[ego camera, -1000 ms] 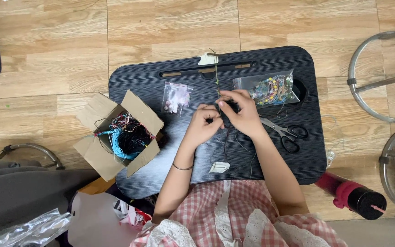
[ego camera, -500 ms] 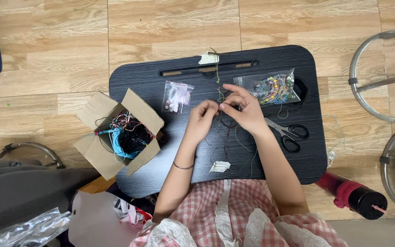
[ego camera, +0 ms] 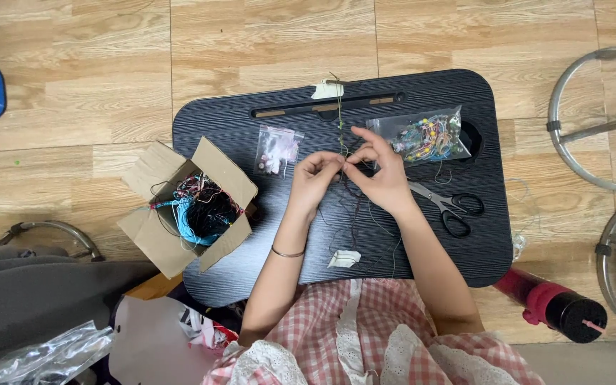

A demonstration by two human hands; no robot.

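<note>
Flanking hands: scissors (ego camera: 445, 207) right (blades shut) | cardboard box (ego camera: 192, 207) left

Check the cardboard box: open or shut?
Open: the box has its flaps spread, with tangled cords visible inside.

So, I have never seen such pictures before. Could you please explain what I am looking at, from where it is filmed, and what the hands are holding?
No machine is here: a person works with two bare hands. The camera sits on the person's head and looks straight down. The left hand and right hand meet over a black lap table on a wooden floor, and their fingers pinch thin cords, fastened with tape at the table's far edge. On the table lie scissors, a clear bag of colourful beads and a smaller bag. An open cardboard box of tangled threads sits at the table's left edge.
</note>
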